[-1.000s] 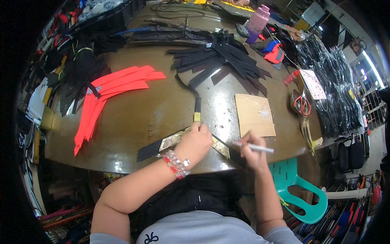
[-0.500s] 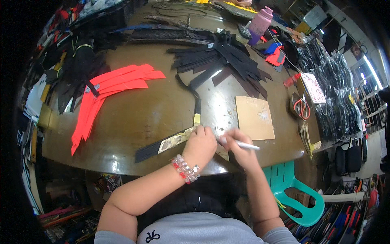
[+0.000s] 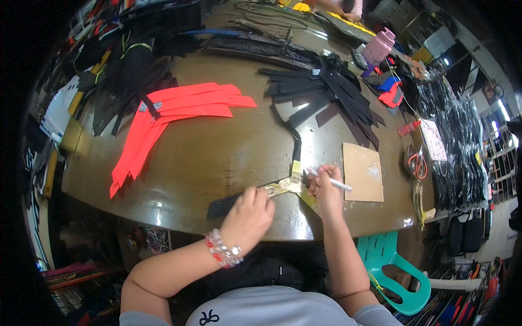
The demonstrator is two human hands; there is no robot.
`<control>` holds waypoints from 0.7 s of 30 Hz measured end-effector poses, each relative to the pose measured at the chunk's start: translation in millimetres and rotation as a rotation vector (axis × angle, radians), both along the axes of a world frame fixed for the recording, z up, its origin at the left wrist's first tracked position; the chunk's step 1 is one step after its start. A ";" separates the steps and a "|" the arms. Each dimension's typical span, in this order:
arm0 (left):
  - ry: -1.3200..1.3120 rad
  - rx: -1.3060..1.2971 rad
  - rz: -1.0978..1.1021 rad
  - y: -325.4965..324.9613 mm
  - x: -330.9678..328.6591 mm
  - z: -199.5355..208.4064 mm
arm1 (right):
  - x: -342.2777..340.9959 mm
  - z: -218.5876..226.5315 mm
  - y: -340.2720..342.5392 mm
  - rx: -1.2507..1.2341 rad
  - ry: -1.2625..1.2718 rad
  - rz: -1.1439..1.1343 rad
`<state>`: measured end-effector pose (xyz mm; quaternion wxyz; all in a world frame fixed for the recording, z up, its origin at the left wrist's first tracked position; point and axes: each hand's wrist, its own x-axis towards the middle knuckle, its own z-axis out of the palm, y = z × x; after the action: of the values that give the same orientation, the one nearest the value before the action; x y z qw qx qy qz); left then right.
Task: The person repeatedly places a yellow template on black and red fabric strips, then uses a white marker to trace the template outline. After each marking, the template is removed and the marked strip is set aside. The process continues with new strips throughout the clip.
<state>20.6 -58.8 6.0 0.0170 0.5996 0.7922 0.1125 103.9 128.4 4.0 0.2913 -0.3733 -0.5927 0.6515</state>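
My right hand (image 3: 329,190) grips a white pen (image 3: 341,185), its tip end beside a pale, worn, jointed piece (image 3: 291,186) on the table. My left hand (image 3: 251,214) has its fingers bent over the piece's left arm and a stack of black fabric strips (image 3: 225,206); what the fingertips hold is hidden. A black strap (image 3: 296,144) with a yellow end (image 3: 296,167) runs down to the joint from the far side. A yellow-green edge (image 3: 309,201) of the piece slants toward the table's front edge.
A tan board (image 3: 363,173) lies to the right, with red-handled scissors (image 3: 417,164) beyond it. Neon red strips (image 3: 185,103) lie at left, a black strip bundle (image 3: 331,81) at the back. A pink bottle (image 3: 378,49) stands far right; a green plastic stool (image 3: 399,277) is below.
My left hand has slid left and nearer, away from the joint of the pale piece, uncovering it. My right hand still grips the pen, slightly apart from the left. The whole view has shifted.
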 end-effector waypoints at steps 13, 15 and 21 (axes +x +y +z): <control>-0.184 0.155 0.031 -18.2 40.3 -31.4 | -45.9 17.7 -91.3 0.684 -0.316 0.371; -0.383 0.194 0.008 -17.9 40.1 -30.1 | -40.1 17.9 -96.7 0.942 -0.320 0.491; -0.026 0.015 0.069 9.4 10.2 6.5 | -58.4 17.8 -7.1 0.369 -0.029 0.452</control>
<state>30.8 -49.4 12.6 0.0188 0.5706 0.8112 0.1266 45.5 121.3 21.7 0.1932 -0.1817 -0.7733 0.5759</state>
